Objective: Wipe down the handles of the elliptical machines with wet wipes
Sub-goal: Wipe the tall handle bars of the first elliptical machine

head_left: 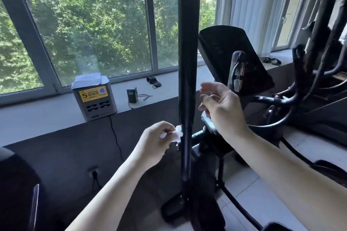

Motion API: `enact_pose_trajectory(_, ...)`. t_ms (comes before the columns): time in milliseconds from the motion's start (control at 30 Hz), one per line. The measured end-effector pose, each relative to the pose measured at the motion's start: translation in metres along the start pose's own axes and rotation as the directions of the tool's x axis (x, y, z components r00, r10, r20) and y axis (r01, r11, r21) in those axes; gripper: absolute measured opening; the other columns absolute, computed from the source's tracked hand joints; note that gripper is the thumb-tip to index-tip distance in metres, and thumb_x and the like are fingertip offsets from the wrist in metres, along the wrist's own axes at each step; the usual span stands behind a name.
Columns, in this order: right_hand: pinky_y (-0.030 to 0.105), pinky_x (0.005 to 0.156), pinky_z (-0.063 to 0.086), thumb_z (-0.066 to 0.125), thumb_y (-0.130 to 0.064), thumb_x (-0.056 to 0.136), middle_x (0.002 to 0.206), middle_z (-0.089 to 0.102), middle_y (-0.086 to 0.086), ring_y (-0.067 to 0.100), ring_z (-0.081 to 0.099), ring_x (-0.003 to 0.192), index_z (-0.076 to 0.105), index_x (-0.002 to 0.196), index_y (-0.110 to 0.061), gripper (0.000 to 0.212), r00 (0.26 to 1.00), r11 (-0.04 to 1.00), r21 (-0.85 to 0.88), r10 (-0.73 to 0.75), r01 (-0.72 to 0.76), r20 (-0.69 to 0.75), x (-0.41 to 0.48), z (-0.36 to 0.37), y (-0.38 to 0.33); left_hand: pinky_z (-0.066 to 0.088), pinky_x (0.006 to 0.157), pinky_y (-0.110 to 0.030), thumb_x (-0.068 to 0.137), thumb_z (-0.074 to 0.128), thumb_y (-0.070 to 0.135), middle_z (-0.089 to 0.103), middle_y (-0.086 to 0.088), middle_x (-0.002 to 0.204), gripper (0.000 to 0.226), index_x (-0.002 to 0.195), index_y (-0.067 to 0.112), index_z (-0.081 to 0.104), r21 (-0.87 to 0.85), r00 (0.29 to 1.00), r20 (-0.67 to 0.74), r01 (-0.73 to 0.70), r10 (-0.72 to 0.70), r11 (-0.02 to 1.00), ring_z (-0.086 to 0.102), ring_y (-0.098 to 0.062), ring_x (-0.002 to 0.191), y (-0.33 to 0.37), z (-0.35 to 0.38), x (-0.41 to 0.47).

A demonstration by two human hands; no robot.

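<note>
A tall black elliptical handle (187,52) runs upright through the middle of the view. My left hand (155,141) pinches a crumpled white wet wipe (176,133) and presses it against the left side of that handle low down. My right hand (220,107) hovers just right of the handle with its fingers spread and nothing in it. Behind it stand the black console (231,50) and a shorter curved grip (236,69) of the same machine.
A grey power-bank station (93,97) with a yellow label sits on the window sill (37,114), beside a small black charger (132,94) and a strap (154,81). Another machine's black bars (323,43) crowd the right side. A wall socket (93,171) lies below.
</note>
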State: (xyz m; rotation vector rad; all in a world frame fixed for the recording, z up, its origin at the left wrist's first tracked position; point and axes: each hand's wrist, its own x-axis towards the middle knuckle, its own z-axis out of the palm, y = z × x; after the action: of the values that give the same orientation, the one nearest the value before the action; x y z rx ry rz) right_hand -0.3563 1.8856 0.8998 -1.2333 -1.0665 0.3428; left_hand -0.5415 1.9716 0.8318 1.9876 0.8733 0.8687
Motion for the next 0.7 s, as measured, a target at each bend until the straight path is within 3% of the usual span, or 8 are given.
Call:
enact_pose_trajectory(100, 0.015, 0.057, 0.047, 0.068, -0.009, 0.098, 0.084, 0.074, -0.001, 0.005, 0.066, 0.063, 0.069, 0.100, -0.021, 0.012, 0.999, 0.999, -0.045, 0.029, -0.028, 0.025, -0.014, -0.009, 0.007, 0.045, 0.046, -0.025, 0.099, 0.067, 0.026, 0.062, -0.006, 0.067, 0.008, 0.092, 0.031, 0.068, -0.025, 0.987, -0.156, -0.048, 0.044, 0.999, 0.053, -0.011, 0.049, 0.017, -0.009, -0.005)
enact_pose_trajectory(167, 0.019, 0.057, 0.050, 0.072, -0.018, 0.097, 0.081, 0.076, 0.001, 0.005, 0.065, 0.062, 0.071, 0.099, -0.019, 0.003, 0.990, 0.998, -0.010, 0.070, -0.070, 0.122, -0.023, -0.010, 0.009, 0.046, 0.045, -0.026, 0.098, 0.067, 0.024, 0.062, -0.001, 0.066, 0.006, 0.095, 0.030, 0.067, -0.033, 0.969, -0.201, -0.153, 0.144, 0.988, 0.053, -0.012, 0.048, 0.036, -0.011, -0.008)
enact_pose_trajectory(267, 0.025, 0.065, 0.059, 0.073, -0.028, 0.092, 0.094, 0.079, 0.004, 0.008, 0.073, 0.077, 0.073, 0.113, -0.014, 0.026, 0.971, 0.980, 0.147, 0.097, -0.131, 0.220, -0.032, -0.009, 0.008, 0.048, 0.045, -0.032, 0.097, 0.069, 0.026, 0.063, 0.005, 0.068, 0.005, 0.096, 0.031, 0.067, 0.024, 0.951, -0.182, -0.249, 0.249, 0.968, 0.058, -0.019, 0.053, 0.059, -0.006, -0.008)
enact_pose_trajectory(400, 0.032, 0.075, 0.063, 0.075, -0.021, 0.086, 0.096, 0.080, 0.005, 0.018, 0.077, 0.088, 0.075, 0.106, -0.006, 0.025, 0.975, 0.948, 0.304, 0.029, -0.098, 0.222, -0.032, -0.011, 0.007, 0.045, 0.060, -0.012, 0.097, 0.071, 0.020, 0.067, 0.025, 0.077, 0.008, 0.102, 0.025, 0.072, 0.100, 0.927, -0.123, -0.343, 0.354, 0.934, 0.062, 0.004, 0.065, 0.072, 0.000, -0.002)
enact_pose_trajectory(500, 0.027, 0.069, 0.061, 0.078, -0.013, 0.085, 0.092, 0.081, 0.005, 0.017, 0.078, 0.082, 0.076, 0.097, -0.008, 0.013, 0.985, 0.962, 0.274, -0.027, -0.021, 0.170, -0.024, -0.014, -0.001, 0.046, 0.069, -0.015, 0.096, 0.072, 0.018, 0.069, 0.020, 0.093, 0.013, 0.108, 0.023, 0.075, 0.150, 0.888, -0.135, -0.421, 0.440, 0.895, 0.064, 0.000, 0.074, 0.076, -0.004, 0.001)
enact_pose_trajectory(567, 0.028, 0.065, 0.060, 0.081, -0.011, 0.086, 0.085, 0.080, -0.002, 0.012, 0.075, 0.072, 0.076, 0.090, -0.019, 0.010, 0.998, 0.972, 0.234, -0.041, 0.028, 0.054, -0.004, -0.017, -0.009, 0.048, 0.063, -0.022, 0.095, 0.073, 0.022, 0.069, 0.015, 0.088, 0.014, 0.108, 0.026, 0.075, 0.119, 0.889, -0.256, -0.362, 0.381, 0.924, 0.062, -0.005, 0.065, 0.074, -0.008, 0.004)
enact_pose_trajectory(633, 0.029, 0.069, 0.061, 0.081, -0.010, 0.088, 0.077, 0.077, -0.008, 0.010, 0.073, 0.071, 0.072, 0.086, -0.027, 0.019, 0.989, 0.970, 0.199, -0.128, 0.142, -0.079, 0.023, -0.019, -0.017, 0.048, 0.052, -0.028, 0.093, 0.074, 0.028, 0.066, 0.014, 0.069, 0.014, 0.107, 0.030, 0.073, 0.057, 0.905, -0.365, -0.211, 0.217, 0.976, 0.057, -0.010, 0.051, 0.073, -0.009, 0.008)
enact_pose_trajectory(700, 0.033, 0.079, 0.061, 0.079, -0.010, 0.090, 0.080, 0.076, -0.011, 0.010, 0.074, 0.078, 0.073, 0.088, -0.030, 0.021, 0.965, 0.954, 0.163, -0.234, 0.251, -0.117, 0.044, -0.011, -0.019, 0.045, 0.045, -0.026, 0.092, 0.075, 0.031, 0.061, 0.010, 0.057, 0.019, 0.111, 0.031, 0.073, -0.020, 0.931, -0.358, -0.087, 0.074, 0.996, 0.052, -0.010, 0.045, 0.074, -0.004, 0.011)
